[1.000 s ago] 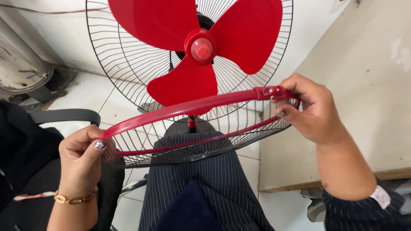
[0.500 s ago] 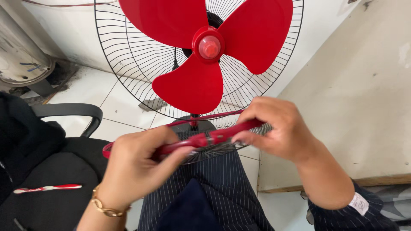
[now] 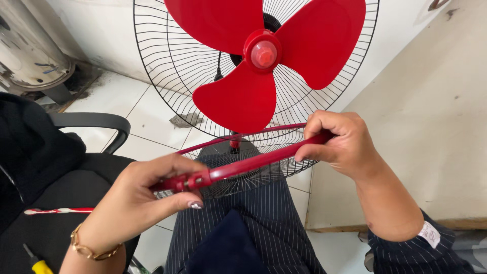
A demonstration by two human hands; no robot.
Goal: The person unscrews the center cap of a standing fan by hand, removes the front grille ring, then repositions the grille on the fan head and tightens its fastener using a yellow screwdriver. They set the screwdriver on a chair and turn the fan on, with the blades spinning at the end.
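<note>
left hand (image 3: 137,198) pinched shut on the red ring (image 3: 253,163), thumb on top, fingers curled under, right at the ring's clasp (image 3: 190,181). right hand (image 3: 342,144) wrapped tight around the same ring further along, knuckles up. ring held level between both, just in front of the lower edge of the black wire guard (image 3: 167,66), a second arc of it passing behind. red fan blades (image 3: 243,99) and round hub (image 3: 264,53) above, inside the guard. striped trousers (image 3: 253,223) below the ring. gold bracelet (image 3: 89,248) on the left wrist. black chair (image 3: 76,167) at left, a yellow-handled screwdriver (image 3: 35,263) near its bottom edge.
</note>
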